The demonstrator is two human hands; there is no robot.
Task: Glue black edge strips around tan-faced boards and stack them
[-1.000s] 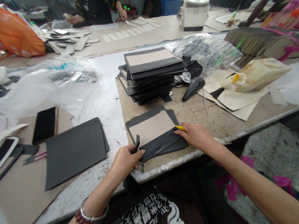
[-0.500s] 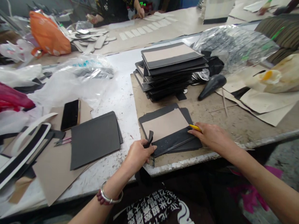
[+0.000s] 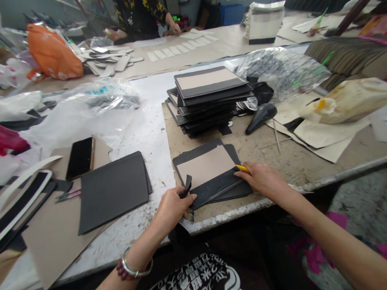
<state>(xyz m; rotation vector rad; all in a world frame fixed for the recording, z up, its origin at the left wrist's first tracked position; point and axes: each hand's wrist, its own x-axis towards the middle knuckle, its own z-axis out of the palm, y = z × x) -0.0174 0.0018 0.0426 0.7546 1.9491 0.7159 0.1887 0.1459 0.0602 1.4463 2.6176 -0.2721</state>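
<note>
A dark panel with a beige face (image 3: 207,163) lies on another dark panel (image 3: 231,193) near the table's front edge. At its lower left corner, my left hand (image 3: 173,207) pinches a black strip (image 3: 187,184), whose end sticks up above the fingers. My right hand (image 3: 262,179) is closed round a slim yellow tool (image 3: 242,168) with its tip at the panel's right edge; most of the tool is hidden in the palm. Behind the panel rises a stack of similar panels (image 3: 212,81).
To the left lie plain dark panels (image 3: 114,193), a phone (image 3: 80,158) and tweezers (image 3: 69,194). A dark cone-shaped object (image 3: 261,118) and a cream plastic bag (image 3: 352,100) are at right. Across the table a co-worker's hand (image 3: 174,25) is near white pieces (image 3: 181,48).
The camera has turned a little, so the scene sits further left and slightly lower. Both hands keep almost the same place on the panel, still holding the strip and the yellow tool.
</note>
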